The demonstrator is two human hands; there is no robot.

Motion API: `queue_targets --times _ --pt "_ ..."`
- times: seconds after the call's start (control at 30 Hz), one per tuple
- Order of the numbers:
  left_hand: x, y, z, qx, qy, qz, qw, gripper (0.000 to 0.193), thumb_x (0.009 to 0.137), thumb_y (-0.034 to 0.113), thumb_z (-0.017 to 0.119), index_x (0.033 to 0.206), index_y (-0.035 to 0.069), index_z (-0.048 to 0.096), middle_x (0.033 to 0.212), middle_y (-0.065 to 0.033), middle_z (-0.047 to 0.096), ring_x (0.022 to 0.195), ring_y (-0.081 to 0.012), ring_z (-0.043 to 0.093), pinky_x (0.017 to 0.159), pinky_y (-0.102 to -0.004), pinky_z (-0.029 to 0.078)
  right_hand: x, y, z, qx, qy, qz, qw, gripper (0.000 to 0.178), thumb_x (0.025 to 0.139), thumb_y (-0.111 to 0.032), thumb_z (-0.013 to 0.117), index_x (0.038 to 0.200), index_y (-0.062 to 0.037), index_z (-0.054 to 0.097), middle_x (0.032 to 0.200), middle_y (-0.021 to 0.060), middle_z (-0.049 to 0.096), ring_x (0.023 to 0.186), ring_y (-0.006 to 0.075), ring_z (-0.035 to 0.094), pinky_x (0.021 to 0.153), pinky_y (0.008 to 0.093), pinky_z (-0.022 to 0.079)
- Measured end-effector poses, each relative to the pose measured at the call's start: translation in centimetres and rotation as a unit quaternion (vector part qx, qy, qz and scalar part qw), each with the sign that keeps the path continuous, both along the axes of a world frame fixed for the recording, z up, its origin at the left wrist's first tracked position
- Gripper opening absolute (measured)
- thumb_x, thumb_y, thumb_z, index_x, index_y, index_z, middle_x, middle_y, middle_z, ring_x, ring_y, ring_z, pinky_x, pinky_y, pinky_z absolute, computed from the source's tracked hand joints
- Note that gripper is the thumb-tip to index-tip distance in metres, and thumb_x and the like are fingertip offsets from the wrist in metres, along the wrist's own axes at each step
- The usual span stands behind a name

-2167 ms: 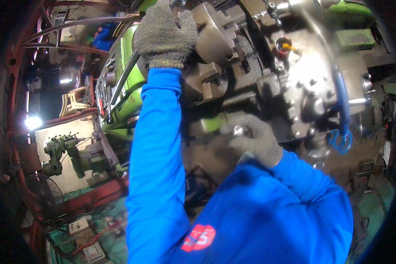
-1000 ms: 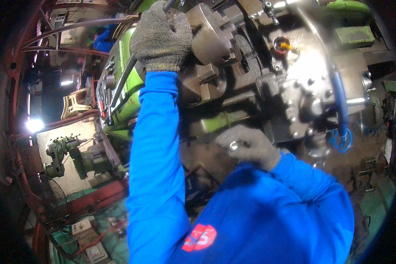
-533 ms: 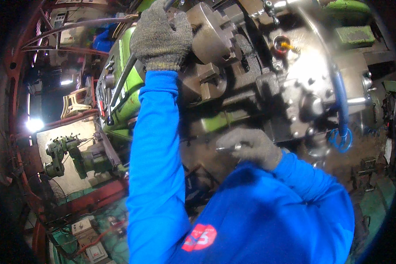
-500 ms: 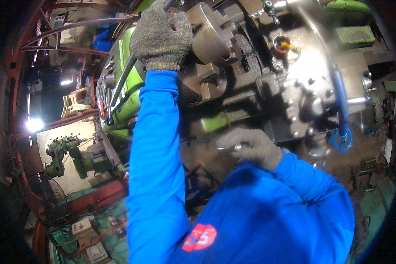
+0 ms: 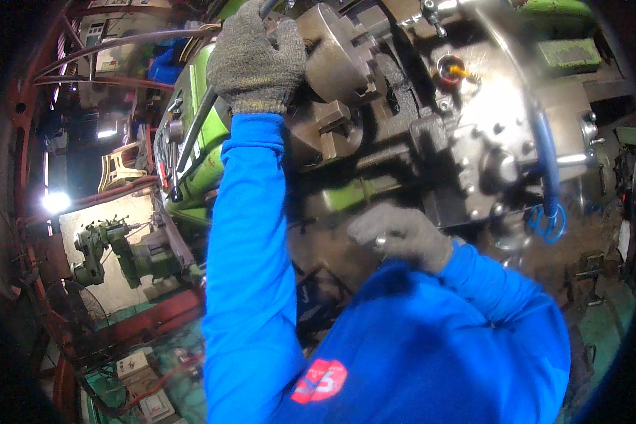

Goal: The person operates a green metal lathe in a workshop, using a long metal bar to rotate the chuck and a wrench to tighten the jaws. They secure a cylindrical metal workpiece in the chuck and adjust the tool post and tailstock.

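Note:
My left hand [image 5: 256, 62], in a grey knitted glove, is closed round a long dark metal bar [image 5: 199, 128] at the top of the view. The bar runs down and left from the fist, along the green housing of a lathe [image 5: 215, 131]. Just right of this hand is the lathe's big steel chuck [image 5: 330, 60] with stepped jaws. My right hand [image 5: 406, 237], gloved too, is held in front of my body with the fingers curled. A small shiny metal piece [image 5: 380, 241] shows between its fingers; the rest is hidden.
Right of the chuck stands the lathe carriage [image 5: 498, 131], with a blue hose [image 5: 546, 162] hanging over it. A round cup [image 5: 451, 72] holding something yellow sits on top. Wrenches [image 5: 174, 159] lie on the green housing. At left are a smaller green machine [image 5: 138, 251] and a pale plastic chair [image 5: 122, 168].
My right hand has turned slightly, so less of the shiny metal piece shows. My left hand has shifted a touch left and keeps its grip on the bar.

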State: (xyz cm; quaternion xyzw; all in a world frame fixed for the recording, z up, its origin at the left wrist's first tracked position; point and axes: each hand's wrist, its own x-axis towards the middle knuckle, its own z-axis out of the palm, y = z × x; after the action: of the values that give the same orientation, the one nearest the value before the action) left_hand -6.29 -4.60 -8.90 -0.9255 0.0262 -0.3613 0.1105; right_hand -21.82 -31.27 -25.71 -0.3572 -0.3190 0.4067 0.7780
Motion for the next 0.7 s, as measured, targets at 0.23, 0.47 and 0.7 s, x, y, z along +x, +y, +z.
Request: queue_targets --times 0.23,0.47,0.7 --pt "0.3 1.1 -0.3 0.038 -0.028 -0.037 0.998 0.043 0.089 0.037 0.076 0.117 0.004 0.071 0.098 -0.0181 0.072 0.087 -0.0385 0.072 0.078 -0.0448 0.059 -0.1 -0.2 -0.6 -0.046 -0.112 -0.070 0.990 0.030 0.101 -0.028 0.069 0.121 -0.0064 0.076 0.130 0.0143 0.072 0.123 0.0336 0.066 0.108 0.0448 0.051" --pt "0.0 0.2 0.3 -0.014 0.040 -0.006 0.999 0.044 0.090 0.037 0.074 0.115 0.001 0.070 0.104 -0.0235 0.072 0.095 -0.0426 0.071 0.085 -0.0470 0.058 -0.2 -0.7 -0.3 -0.142 -0.078 -0.093 0.982 0.031 0.094 -0.025 0.072 0.119 -0.0064 0.076 0.120 0.0143 0.074 0.115 0.0316 0.070 0.101 0.0425 0.055" --pt "0.1 0.4 0.4 -0.027 0.030 -0.044 0.998 0.042 0.090 0.036 0.074 0.111 0.001 0.069 0.104 -0.0239 0.072 0.094 -0.0429 0.070 0.083 -0.0472 0.057 -0.1 -0.7 0.1 -0.195 -0.016 -0.079 0.978 0.038 0.089 -0.027 0.077 0.119 -0.0043 0.074 0.115 0.0163 0.074 0.109 0.0335 0.071 0.096 0.0427 0.056"
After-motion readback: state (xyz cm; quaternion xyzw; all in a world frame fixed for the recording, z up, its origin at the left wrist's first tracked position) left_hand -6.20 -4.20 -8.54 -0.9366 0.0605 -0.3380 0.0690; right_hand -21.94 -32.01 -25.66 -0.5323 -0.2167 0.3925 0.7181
